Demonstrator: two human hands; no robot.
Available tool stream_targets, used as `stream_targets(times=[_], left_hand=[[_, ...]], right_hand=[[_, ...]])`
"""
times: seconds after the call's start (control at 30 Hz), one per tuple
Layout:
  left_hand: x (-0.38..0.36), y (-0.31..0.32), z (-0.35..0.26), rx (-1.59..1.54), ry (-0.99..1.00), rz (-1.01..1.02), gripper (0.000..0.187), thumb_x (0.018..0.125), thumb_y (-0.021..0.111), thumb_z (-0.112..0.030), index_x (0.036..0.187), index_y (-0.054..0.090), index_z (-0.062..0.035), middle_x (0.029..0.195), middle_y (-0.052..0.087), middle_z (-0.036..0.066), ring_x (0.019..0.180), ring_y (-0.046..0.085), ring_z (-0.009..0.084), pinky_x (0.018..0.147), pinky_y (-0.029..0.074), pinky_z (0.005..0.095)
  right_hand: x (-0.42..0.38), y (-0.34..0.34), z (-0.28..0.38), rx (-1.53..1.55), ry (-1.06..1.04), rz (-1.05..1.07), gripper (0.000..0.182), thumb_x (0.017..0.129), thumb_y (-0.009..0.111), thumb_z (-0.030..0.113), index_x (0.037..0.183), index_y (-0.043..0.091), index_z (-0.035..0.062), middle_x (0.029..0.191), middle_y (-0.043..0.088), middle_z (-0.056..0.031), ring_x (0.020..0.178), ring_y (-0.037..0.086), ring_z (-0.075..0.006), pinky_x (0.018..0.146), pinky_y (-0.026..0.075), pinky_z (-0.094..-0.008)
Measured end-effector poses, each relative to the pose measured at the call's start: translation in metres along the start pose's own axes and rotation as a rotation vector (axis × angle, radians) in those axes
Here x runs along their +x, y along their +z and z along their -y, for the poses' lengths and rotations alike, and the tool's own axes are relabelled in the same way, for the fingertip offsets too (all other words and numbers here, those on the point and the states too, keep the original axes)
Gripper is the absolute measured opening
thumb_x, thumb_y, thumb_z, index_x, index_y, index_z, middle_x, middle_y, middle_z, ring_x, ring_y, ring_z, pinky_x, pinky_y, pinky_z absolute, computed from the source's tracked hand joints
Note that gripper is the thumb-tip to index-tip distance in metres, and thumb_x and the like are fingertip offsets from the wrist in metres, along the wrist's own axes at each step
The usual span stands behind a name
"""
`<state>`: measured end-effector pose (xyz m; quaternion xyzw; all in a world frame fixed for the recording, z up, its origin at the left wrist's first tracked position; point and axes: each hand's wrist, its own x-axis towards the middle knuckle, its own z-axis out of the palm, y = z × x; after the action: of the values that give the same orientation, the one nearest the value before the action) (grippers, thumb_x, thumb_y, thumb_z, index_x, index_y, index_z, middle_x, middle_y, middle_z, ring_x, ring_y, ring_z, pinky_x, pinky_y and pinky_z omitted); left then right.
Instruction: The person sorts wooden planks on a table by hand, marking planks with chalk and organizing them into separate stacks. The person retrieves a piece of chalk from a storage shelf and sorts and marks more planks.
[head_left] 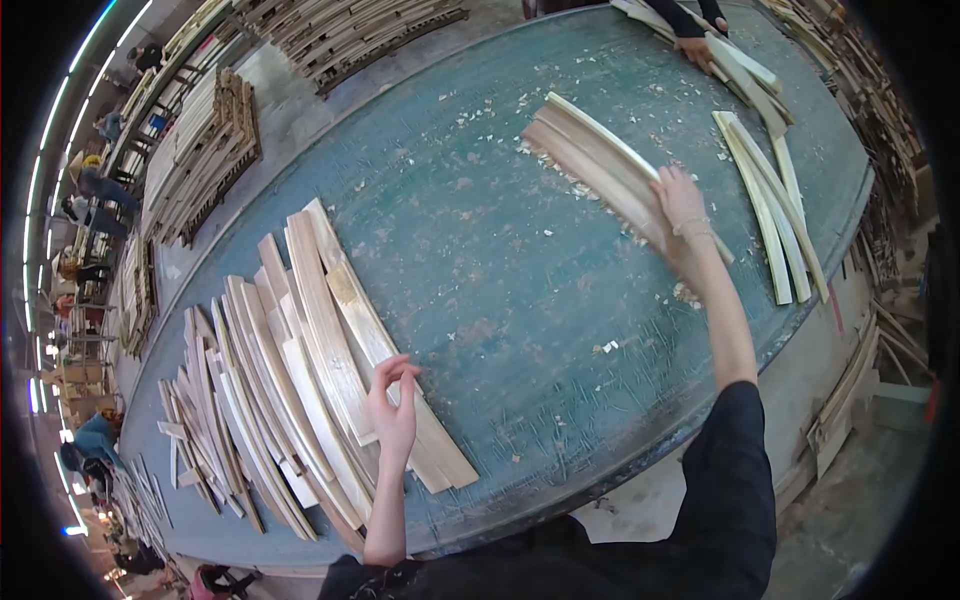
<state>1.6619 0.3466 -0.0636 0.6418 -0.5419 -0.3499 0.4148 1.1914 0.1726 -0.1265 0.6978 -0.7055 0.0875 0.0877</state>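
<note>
My right hand [682,200] grips the near part of a few curved wooden slats [590,165] lying side by side on the blue-green table. A pale strip runs along their right edge, and the wood under my palm is smeared by motion. Over the right edge of a spread of wooden slats [325,310], my left hand [393,400] hovers with thumb and fingers bent but apart, holding nothing. Those slats lie roughly parallel, some overlapping, with shorter pieces toward the left.
Wood chips litter the table [470,250]. Three or so loose pale strips [765,200] lie at the right. At the far right, another person's hand [695,52] holds more slats [745,75]. Stacked timber [205,160] stands on the floor beyond, with people working farther left.
</note>
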Motion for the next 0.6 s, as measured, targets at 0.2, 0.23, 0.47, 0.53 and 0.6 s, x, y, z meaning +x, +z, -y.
stream_targets(times=[0.2,0.23,0.47,0.53,0.6], left_hand=[[0.034,0.044,-0.04,0.03,0.247,0.113,0.015,0.077,0.049,-0.002,0.092,0.053,-0.0021,0.082,0.058,0.009,0.078,0.055,0.0185,0.074,0.04,0.0264],[0.046,0.053,-0.04,0.08,0.35,0.164,0.017,0.075,0.051,-0.004,0.092,0.054,-0.0035,0.086,0.057,0.009,0.083,0.053,0.021,0.077,0.039,0.0295],[0.098,0.025,0.032,0.52,0.697,0.293,0.017,0.073,0.056,-0.017,0.088,0.055,-0.0103,0.097,0.049,0.008,0.099,0.044,0.0246,0.09,0.029,0.041],[0.104,0.003,0.055,0.506,0.732,0.297,0.016,0.074,0.054,-0.02,0.085,0.055,-0.0102,0.096,0.049,0.009,0.098,0.044,0.0246,0.093,0.027,0.0431],[0.106,-0.007,0.066,0.483,0.746,0.313,0.018,0.074,0.054,-0.024,0.085,0.055,-0.0092,0.094,0.048,0.009,0.096,0.045,0.0251,0.098,0.022,0.0434]], right_hand=[[-0.071,-0.028,0.184,0.198,-0.239,0.3,0.019,0.073,0.047,0.021,0.08,0.056,0.0057,0.079,0.057,-0.0139,0.073,0.057,-0.0271,0.062,0.047,-0.0369],[-0.092,-0.017,0.231,0.272,-0.235,0.347,0.019,0.074,0.047,0.021,0.082,0.054,0.0055,0.077,0.056,-0.0125,0.074,0.057,-0.0254,0.061,0.047,-0.037],[-0.16,-0.028,0.399,0.459,0.077,0.345,0.014,0.075,0.049,0.016,0.081,0.046,0.0045,0.076,0.051,-0.0111,0.062,0.057,-0.0242,0.052,0.048,-0.035],[-0.163,-0.024,0.416,0.527,0.016,0.263,0.017,0.076,0.049,0.019,0.082,0.045,0.0036,0.073,0.051,-0.0121,0.059,0.057,-0.0263,0.051,0.048,-0.0357],[-0.163,-0.025,0.42,0.456,0.011,0.26,0.018,0.077,0.048,0.019,0.083,0.045,0.0036,0.073,0.052,-0.0141,0.059,0.057,-0.0278,0.052,0.048,-0.0365]])
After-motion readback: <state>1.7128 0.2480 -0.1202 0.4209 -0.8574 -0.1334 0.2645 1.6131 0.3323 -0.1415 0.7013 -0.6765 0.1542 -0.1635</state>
